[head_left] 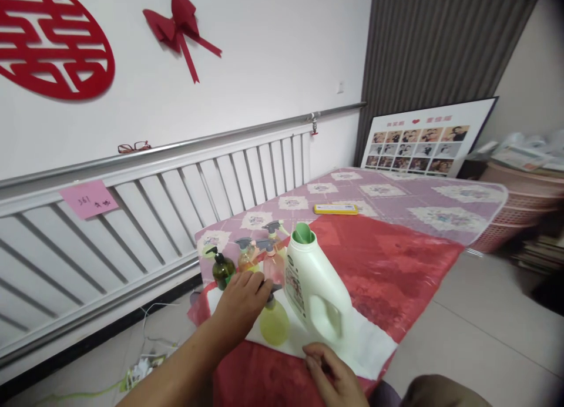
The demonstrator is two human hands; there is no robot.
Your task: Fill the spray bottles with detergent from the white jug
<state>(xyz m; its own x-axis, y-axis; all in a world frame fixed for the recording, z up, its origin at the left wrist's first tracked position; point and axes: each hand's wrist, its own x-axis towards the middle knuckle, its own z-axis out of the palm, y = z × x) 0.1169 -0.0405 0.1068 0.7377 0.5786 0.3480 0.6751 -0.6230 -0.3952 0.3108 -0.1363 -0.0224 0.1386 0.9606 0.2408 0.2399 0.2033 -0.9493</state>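
My left hand (247,292) is closed around the dark spray head of a bottle of yellow liquid (274,323). The bottle stands upright on a white cloth (370,345). Loosely curled, with thumb and fingers a little apart, my right hand (332,374) rests at the cloth's near edge, just below a large pale green jug (324,289). The jug is upright, its green cap (303,233) in the mouth. Behind my left hand stand a dark green pump bottle (222,270), a pink spray bottle (274,267) and an amber spray bottle (247,255), partly hidden.
A red plastic sheet (396,248) covers part of the purple patterned tablecloth (304,189). A yellow flat case (335,209) lies toward the back. A white radiator (176,201) runs along the left wall. Pink baskets (506,210) stand at the right.
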